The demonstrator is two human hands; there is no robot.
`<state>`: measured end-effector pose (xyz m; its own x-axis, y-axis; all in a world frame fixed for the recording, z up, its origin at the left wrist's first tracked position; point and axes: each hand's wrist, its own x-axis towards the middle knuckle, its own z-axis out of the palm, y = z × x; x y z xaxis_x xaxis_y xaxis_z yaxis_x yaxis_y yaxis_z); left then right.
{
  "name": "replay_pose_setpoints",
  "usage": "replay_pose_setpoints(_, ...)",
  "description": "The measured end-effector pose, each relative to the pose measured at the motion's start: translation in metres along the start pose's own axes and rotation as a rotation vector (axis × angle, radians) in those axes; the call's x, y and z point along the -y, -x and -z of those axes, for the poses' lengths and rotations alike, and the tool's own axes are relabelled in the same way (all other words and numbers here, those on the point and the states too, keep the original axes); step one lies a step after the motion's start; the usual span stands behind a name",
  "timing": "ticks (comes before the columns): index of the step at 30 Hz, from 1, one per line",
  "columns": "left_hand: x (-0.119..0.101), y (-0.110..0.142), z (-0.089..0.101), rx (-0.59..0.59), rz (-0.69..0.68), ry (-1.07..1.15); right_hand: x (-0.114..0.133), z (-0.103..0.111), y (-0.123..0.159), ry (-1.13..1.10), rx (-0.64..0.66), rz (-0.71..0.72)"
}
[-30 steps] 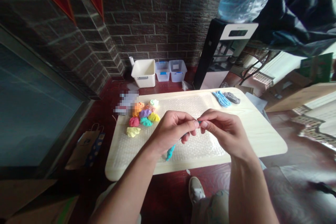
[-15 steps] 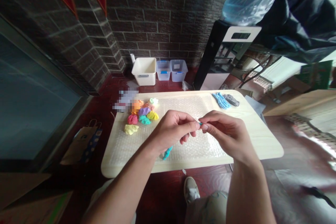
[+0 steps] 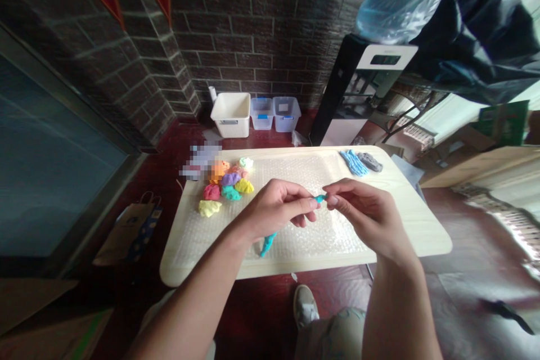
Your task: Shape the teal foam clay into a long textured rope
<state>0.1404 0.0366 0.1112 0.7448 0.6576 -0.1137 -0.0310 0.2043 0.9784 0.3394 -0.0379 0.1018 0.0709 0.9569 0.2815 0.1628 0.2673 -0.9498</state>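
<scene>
My left hand [image 3: 287,205] pinches a teal piece of modelling clay [image 3: 321,198] between thumb and fingertips, above the middle of the table. On its other side my right hand [image 3: 363,208] grips the same piece with thumb and forefinger. A teal strip [image 3: 268,244] shows below my left wrist, near the table's front edge; whether it joins the pinched piece is hidden behind the hand. To the left lie several soft lumps, among them a pale yellow lump [image 3: 210,208], a purple lump [image 3: 230,179] and a green lump [image 3: 231,193].
Bubble wrap [image 3: 287,171] covers much of the pale wooden table [image 3: 422,230]. A blue-and-white striped piece [image 3: 354,162] and a grey piece [image 3: 371,162] lie at the back right. Beyond stand a white bin [image 3: 231,115], two clear boxes and a water dispenser [image 3: 343,95].
My hands have drawn slightly apart, and more of the teal clay shows between the fingertips. The camera view has shifted a little.
</scene>
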Motion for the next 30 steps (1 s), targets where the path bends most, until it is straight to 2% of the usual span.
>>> replay_pose_setpoints(5,0.000,-0.001,-0.001,0.012,-0.007,-0.018,-0.006,0.001,-0.001,-0.050,0.018,-0.034)
replay_pose_setpoints(11,-0.006,0.004,0.000,0.067,-0.005,-0.094,0.000,0.004,0.001,-0.003,0.066,-0.019)
replay_pose_setpoints(17,-0.012,0.007,0.001,0.101,0.036,-0.085,0.001,0.004,0.002,-0.070,0.055,-0.035)
replay_pose_setpoints(24,0.006,-0.004,0.002,0.007,0.031,-0.065,-0.010,0.003,-0.002,-0.117,0.002,-0.070)
replay_pose_setpoints(30,0.005,-0.004,0.004,0.003,0.011,-0.156,-0.010,0.003,-0.003,-0.130,0.055,-0.095)
